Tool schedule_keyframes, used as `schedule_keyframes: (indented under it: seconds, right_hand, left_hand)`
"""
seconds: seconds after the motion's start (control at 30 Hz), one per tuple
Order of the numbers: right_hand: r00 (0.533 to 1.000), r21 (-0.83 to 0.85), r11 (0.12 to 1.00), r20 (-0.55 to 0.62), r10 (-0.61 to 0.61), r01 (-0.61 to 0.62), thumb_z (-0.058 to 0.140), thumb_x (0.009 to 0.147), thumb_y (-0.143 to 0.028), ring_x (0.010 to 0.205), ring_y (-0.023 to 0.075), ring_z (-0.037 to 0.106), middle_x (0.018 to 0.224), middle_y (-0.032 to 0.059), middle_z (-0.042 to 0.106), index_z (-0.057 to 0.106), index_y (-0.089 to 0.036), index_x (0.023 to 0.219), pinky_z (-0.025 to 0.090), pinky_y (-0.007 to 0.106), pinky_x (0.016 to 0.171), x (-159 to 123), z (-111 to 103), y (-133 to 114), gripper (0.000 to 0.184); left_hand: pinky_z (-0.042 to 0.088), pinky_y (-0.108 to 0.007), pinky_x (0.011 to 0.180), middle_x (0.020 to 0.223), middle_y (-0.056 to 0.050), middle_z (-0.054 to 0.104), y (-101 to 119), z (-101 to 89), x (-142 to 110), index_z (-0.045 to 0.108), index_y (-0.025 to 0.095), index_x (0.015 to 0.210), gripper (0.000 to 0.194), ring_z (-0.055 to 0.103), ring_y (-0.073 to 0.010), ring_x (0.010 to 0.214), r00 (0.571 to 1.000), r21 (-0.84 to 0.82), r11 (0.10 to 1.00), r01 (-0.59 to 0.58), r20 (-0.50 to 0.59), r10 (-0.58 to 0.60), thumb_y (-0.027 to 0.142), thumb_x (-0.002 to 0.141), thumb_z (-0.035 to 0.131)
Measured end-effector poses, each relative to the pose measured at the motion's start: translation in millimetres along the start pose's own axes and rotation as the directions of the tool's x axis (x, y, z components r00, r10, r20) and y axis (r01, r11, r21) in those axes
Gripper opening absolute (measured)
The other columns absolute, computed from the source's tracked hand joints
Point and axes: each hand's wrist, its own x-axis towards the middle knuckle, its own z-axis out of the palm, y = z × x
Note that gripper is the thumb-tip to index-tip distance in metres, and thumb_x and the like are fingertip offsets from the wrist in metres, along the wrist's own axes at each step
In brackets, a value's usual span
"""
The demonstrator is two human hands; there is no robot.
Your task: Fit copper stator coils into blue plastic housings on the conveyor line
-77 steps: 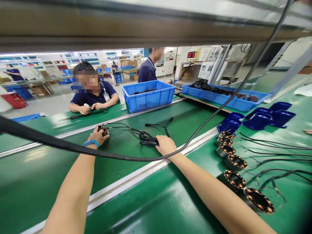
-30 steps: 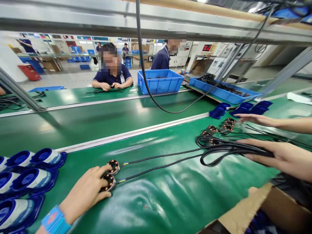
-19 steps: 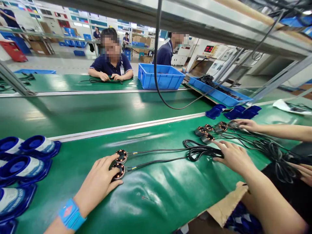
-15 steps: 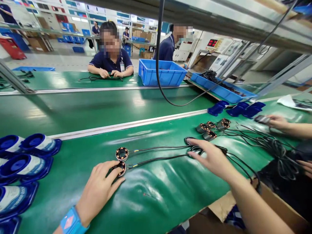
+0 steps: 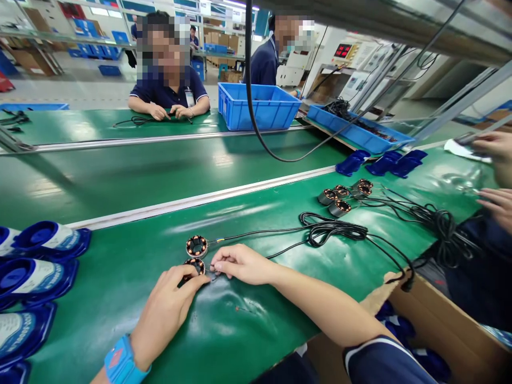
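Green worktop [image 5: 248,341] w/ conveyor belt beyond. Nearest, the left hand [image 5: 168,309] is laid palm-down, fingertips pressed on the near stator coil [image 5: 194,265]. Just right of it, the right hand [image 5: 240,264] is pinched on that coil's lead wire [image 5: 288,248] where it exits; wire runs right & away to a cable bundle [image 5: 336,230]. A 2nd coil [image 5: 197,246] sits just behind, untouched.

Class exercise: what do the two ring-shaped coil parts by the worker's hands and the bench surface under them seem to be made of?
Coil parts: likely copper wire wound on a dark core, judging by the orange-brown glinting windings. Bench surface: probably glossy green rubber or vinyl matting; it shows soft reflections and wrinkles.
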Motion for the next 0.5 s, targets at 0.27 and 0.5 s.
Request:
schedule_keyframes:
  seconds: [0.27, 0.5]
  right_hand:
    - [0.973, -0.111, 0.982, -0.158, -0.167, 0.15, 0.063, 0.097, -0.047, 0.091, 0.0185, 0.069, 0.101, 0.0067, 0.074, 0.072, -0.018, 0.106, 0.053, 0.032, 0.086, -11, -11, -14, 0.031]
    - [0.928, -0.64, 0.737, -0.098, -0.36, 0.218, 0.053, 0.103, -0.02, 0.095, 0.0199, 0.069, 0.098, 0.0072, 0.075, 0.074, -0.015, 0.1, 0.049, 0.029, 0.086, 19, -38, -39, 0.022]
  left_hand:
    - [0.045, -0.028, 0.097, 0.128, -0.002, 0.056, -5, -9.6, 2, 0.066, 0.033, 0.121, 0.023, 0.057, -0.0155, 0.114, 0.999, -0.085, 0.996, 0.005, -0.046, -0.009, 0.029, 0.101, 0.058]
    - [0.05, -0.03, 0.091, 0.117, -0.001, 0.069, -30, -21.7, 46, 0.068, 0.026, 0.119, 0.026, 0.065, -0.0176, 0.103, 0.997, 0.087, 0.993, -0.079, 0.017, 0.078, 0.033, 0.104, 0.049]
